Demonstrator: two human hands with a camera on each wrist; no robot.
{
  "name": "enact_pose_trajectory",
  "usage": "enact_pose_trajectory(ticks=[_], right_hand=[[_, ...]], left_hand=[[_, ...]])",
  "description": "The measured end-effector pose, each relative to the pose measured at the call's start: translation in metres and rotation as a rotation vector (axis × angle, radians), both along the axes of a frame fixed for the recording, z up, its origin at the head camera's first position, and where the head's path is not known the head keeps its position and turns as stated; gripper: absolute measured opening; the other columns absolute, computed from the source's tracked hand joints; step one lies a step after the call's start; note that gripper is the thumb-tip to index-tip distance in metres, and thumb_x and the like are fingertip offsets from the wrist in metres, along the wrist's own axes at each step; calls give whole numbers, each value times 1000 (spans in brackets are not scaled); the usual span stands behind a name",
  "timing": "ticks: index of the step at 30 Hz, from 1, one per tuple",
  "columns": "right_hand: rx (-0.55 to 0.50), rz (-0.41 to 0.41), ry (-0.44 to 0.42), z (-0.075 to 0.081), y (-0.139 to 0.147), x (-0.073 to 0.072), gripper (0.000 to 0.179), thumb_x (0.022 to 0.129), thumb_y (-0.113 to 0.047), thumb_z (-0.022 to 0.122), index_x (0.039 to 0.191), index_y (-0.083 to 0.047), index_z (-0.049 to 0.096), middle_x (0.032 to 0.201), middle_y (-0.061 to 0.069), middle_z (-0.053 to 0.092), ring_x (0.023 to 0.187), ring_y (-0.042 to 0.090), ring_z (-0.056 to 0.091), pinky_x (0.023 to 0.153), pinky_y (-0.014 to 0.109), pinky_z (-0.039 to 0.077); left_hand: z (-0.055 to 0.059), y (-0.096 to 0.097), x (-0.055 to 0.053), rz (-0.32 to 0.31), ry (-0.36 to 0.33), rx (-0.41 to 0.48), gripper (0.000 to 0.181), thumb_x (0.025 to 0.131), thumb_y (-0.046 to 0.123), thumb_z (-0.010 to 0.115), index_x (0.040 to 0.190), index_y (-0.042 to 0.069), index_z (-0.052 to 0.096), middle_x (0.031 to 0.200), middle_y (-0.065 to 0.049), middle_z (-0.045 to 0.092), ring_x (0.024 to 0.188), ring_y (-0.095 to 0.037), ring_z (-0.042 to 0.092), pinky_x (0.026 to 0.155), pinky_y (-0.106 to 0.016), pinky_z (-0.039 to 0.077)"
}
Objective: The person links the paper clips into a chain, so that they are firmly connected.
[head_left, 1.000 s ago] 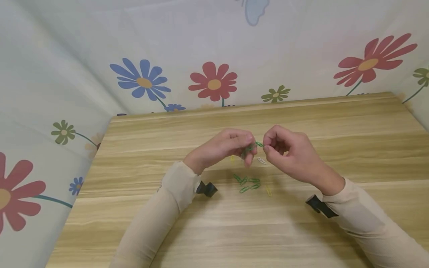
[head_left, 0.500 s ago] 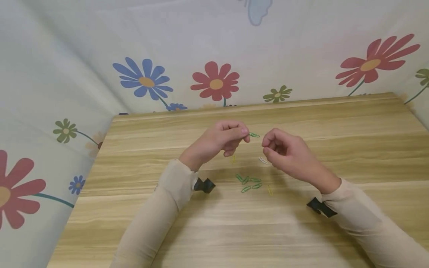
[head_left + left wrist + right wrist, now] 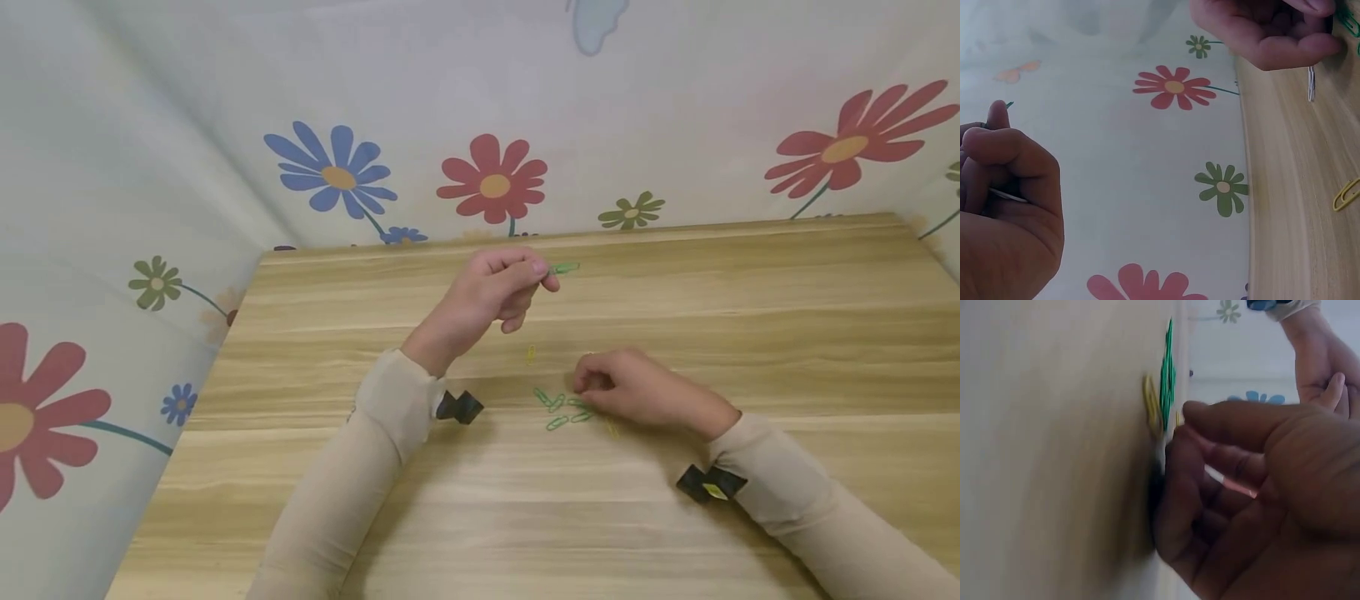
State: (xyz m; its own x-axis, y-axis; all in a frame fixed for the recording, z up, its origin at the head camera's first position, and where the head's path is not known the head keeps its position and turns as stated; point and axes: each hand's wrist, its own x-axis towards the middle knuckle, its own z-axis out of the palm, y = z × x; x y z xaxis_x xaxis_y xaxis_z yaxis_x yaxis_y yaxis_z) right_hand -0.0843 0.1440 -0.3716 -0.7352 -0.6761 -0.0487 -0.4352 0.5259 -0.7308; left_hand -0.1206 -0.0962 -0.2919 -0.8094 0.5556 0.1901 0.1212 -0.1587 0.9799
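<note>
My left hand is raised over the far part of the table and pinches a green paper clip between thumb and forefinger, the clip's end pointing right. Low over the table, my right hand has its fingers bent with thumb and forefinger tips close together, right at several green paper clips. Nothing shows between those fingertips in the right wrist view. A yellow paper clip lies beside the right hand's thumb. The white paper clip is mostly covered by the right hand in the head view.
Another yellow paper clip lies between the hands, farther back than the green group. The wood-grain table ends at a pale curtain printed with flowers. Dark wrist cameras stick out below both sleeves.
The left hand has drawn the green paper clip up and away from the right hand. My right hand has dropped toward the table, over the loose clips.
</note>
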Motion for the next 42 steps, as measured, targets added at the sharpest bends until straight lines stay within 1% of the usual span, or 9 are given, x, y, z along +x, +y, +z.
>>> enact_pose_trajectory(ticks=[12,21,24,27,29,33,38,40,42], right_hand=[[156,-82,209,-1,-5,6,13,89,-3,69,83,-13,64,73,-7,55,66,9,50,61,30,45],[183,-89,175,-1,-1,6,19,79,-3,66,76,-16,53,66,-7,47,60,10,44,55,28,37],[103,-85,106,-1,1,3,18,80,-2,64,76,-15,53,66,-7,47,60,10,44,56,26,37],[-51,-106,-1,4,2,-1,14,82,2,61,80,-11,56,69,-3,50,61,12,48,55,26,40],[-177,-128,-81,9,2,-2,9,86,4,60,90,-4,60,73,3,55,61,16,54,55,28,47],[-384,-172,-194,22,4,-1,23,93,7,58,116,6,62,82,20,61,62,27,62,56,35,56],[-484,-247,-125,40,8,5,15,97,2,62,111,5,65,87,23,67,67,29,68,62,38,59],[-522,-272,-97,46,9,8,11,98,0,63,107,6,64,87,19,70,68,28,69,63,39,60],[-560,-284,-80,52,10,10,10,99,0,63,105,7,63,89,17,72,68,27,71,63,37,60]], left_hand=[[-3,0,0,1,7,-7,20,102,13,54,93,4,70,63,-4,48,49,-17,22,48,-26,36],[-6,3,-1,-11,6,-23,21,103,15,55,93,3,69,57,-3,41,49,-17,24,48,-26,37],[-6,2,0,-15,9,-25,21,102,15,56,92,4,70,56,-3,40,49,-17,24,47,-26,36],[-7,3,0,-16,7,-32,21,102,15,57,91,4,71,55,-4,37,48,-17,26,45,-27,34],[-7,3,0,-18,1,-36,20,101,15,58,91,5,71,54,-4,37,47,-17,26,45,-27,33],[-9,5,0,-15,-7,-48,19,100,15,60,91,5,73,52,-3,41,46,-16,26,44,-26,33],[-11,8,0,-2,4,-77,16,98,14,63,93,5,74,77,-7,66,46,-15,28,46,-25,34],[-11,9,1,-1,17,-93,14,98,14,65,94,4,75,91,-12,70,46,-15,29,46,-26,35],[-11,10,2,-2,33,-109,14,98,13,66,95,3,74,92,-15,69,47,-16,31,47,-26,36]])
